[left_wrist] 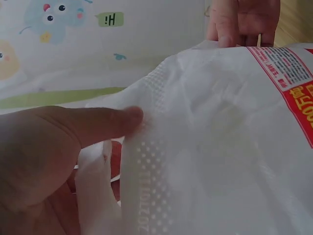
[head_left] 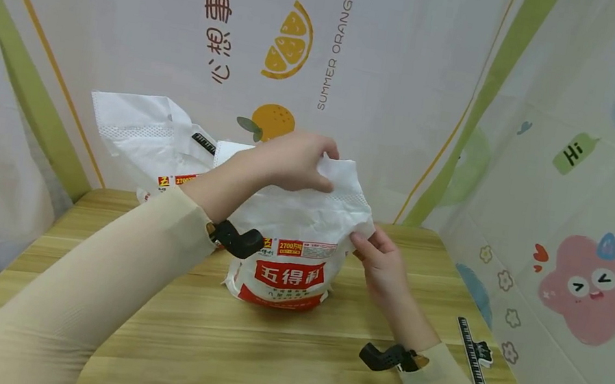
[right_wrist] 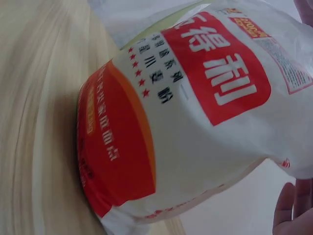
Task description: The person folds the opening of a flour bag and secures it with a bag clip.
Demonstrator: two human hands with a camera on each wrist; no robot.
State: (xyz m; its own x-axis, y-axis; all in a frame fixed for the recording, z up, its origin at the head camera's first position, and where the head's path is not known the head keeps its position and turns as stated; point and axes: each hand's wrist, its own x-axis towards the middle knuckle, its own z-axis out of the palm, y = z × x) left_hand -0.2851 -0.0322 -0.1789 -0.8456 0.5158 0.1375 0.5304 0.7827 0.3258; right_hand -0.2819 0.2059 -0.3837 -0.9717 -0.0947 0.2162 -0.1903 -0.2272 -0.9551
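Observation:
A white and red flour bag (head_left: 289, 274) stands upright on the wooden table in the head view. My left hand (head_left: 301, 161) holds its top, the thumb (left_wrist: 110, 125) lying on the near side and the fingers partly hidden behind the plastic. At the bag's right edge, my right hand (head_left: 383, 262) pinches the side below the top corner. The right wrist view shows the bag's printed front (right_wrist: 161, 98) close up, tilted across the picture. There, only part of the right hand (right_wrist: 296, 210) appears at the lower right.
Behind and to the left stands a second flour bag (head_left: 141, 136), its folded top held by a black-and-white clip (head_left: 204, 143). Another clip (head_left: 475, 355), patterned like piano keys, lies near the right edge of the table (head_left: 237, 359). Printed curtains (head_left: 421, 57) hang around the table.

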